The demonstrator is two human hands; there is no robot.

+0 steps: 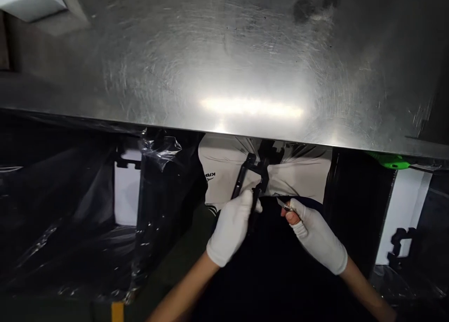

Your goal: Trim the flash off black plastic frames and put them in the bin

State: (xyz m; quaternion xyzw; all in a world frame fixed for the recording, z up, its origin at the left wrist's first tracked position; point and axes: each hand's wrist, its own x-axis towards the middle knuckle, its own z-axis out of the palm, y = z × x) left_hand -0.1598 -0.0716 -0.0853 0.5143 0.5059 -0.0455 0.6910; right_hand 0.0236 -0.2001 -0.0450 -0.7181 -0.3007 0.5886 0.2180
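My left hand [234, 226], in a white glove, is closed around a black frame-shaped plastic part [264, 176]. The part has two long arms and an opening between them, and it is held upright over my lap. In my right hand [317, 235], also gloved but with bare thumb and fingertip, a small knife [281, 203] is pinched. Its short blade points up and left toward the black part, with a gap between them. My fingers hide most of the knife's handle.
A scratched metal table [224, 60] spans the view ahead, its front edge above my hands. A white block [33, 1] sits at its far left. Clear plastic sheeting [80, 228] covers a dark container at left. A green-handled tool [394, 162] lies under the edge at right, near another black part [400, 247].
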